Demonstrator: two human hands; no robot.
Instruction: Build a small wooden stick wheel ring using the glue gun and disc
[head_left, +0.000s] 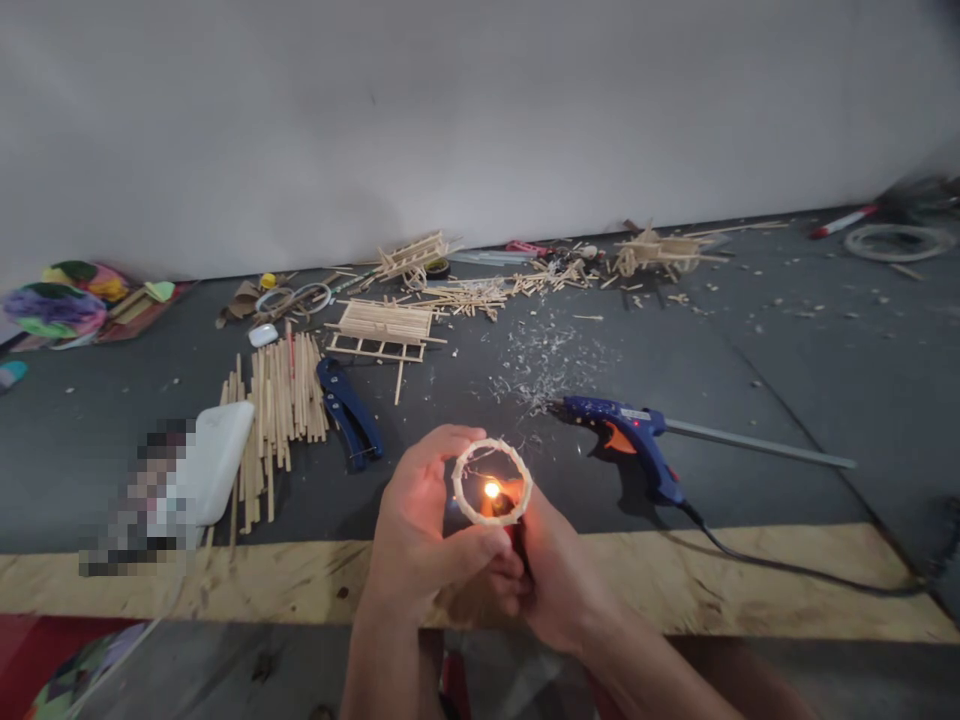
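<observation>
My left hand is closed round a small ring made of short wooden sticks, held upright above the table's front edge. My right hand is closed on a lighter, mostly hidden between my hands. Its small flame burns inside the ring and lights my fingers orange. Both hands press together just in front of the wooden board edge.
A blue glue gun with a black cord lies right of my hands. Blue cutters and a pile of thin sticks lie to the left, beside a white box. Stick frames and shavings lie farther back.
</observation>
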